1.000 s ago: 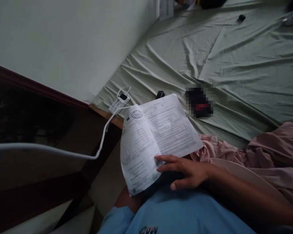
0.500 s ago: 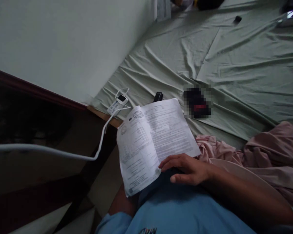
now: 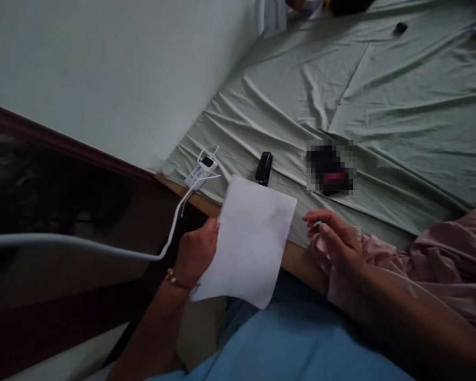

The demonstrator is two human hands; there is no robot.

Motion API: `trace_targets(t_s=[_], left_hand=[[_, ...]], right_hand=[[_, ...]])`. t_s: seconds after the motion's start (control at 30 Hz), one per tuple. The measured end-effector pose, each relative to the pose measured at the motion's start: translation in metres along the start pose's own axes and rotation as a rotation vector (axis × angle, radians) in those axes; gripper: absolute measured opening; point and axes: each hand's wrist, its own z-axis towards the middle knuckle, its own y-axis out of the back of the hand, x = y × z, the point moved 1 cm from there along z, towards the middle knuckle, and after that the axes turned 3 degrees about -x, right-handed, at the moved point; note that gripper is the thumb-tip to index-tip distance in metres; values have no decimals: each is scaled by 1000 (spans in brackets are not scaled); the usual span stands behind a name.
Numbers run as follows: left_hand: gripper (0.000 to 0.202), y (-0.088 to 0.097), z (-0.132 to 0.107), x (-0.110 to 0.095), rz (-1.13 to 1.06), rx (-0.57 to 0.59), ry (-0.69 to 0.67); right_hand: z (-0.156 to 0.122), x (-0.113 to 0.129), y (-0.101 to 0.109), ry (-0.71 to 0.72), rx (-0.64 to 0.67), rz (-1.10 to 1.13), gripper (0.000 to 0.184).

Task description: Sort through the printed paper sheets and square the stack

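A folded sheet of paper [image 3: 252, 241], its blank white side facing up, hangs over my lap at the bed's edge. My left hand [image 3: 198, 248] is closed on the paper's left edge; a thin bracelet circles that wrist. To the right of the paper, and apart from it, my right hand [image 3: 335, 238] hovers with curled fingers spread and nothing in them. A black stapler [image 3: 264, 168] lies on the sheet just beyond the paper's top edge.
A small white device [image 3: 208, 163] with a dark screen and a white cable [image 3: 103, 246] lies near the wall. A blurred dark item [image 3: 330, 169] rests on the green bedsheet [image 3: 400, 121]. Pink cloth [image 3: 444, 243] is bunched at the right. A small black object [image 3: 400, 28] lies far off.
The opened printed paper has been folded over, so its blank side shows. My left hand has come into view gripping its left edge. My right hand has moved right, off the paper.
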Motion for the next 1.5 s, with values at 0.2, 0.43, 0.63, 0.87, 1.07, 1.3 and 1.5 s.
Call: trace_targets(t_s=[0.2,0.43,0.63,0.87,1.07,1.3,1.5], left_hand=[[39,17,-27,-10,-376,-69,-76],[51,-1,-42,-8,-745,38,152],[55,-17,-38,-5,-924,-93,288],[59,-52,-31,-23,-1217,54,458],[61,-102,-25,-26,-1264,89,417],[58,-113,-8,-22,-1013,73,286],[57,-107,22,-33,-1344,-34,374]], right_hand=[[2,-17,3,84,88,-196,59],[4,-9,-5,-83,29,-8,64],[6,-1,-10,-317,-85,160,54],[4,-7,-8,-478,-138,156,44],[9,-8,1,-475,-202,-38,46],[11,-10,7,-477,-212,-112,42],[10,-8,4,-527,-168,-113,45]])
